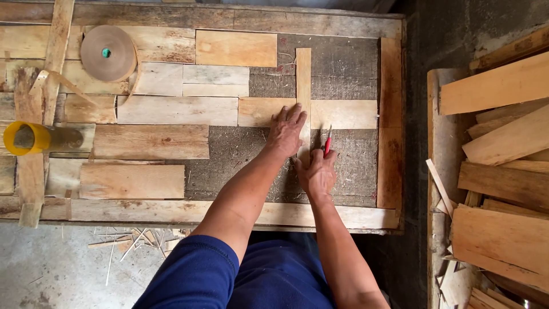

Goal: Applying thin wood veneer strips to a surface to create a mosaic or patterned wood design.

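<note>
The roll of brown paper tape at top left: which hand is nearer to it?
Left. The left hand lies flat on the upright wood strip, far right of the tape roll. The right hand, holding a red cutter, sits lower and farther right.

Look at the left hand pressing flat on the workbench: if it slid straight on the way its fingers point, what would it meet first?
The left hand points up and slightly right. Its fingertips already touch the narrow upright veneer strip, crossing the horizontal veneer piece. It would probably ride up along that strip; beyond lies grey board, then the bench's far frame.
</note>
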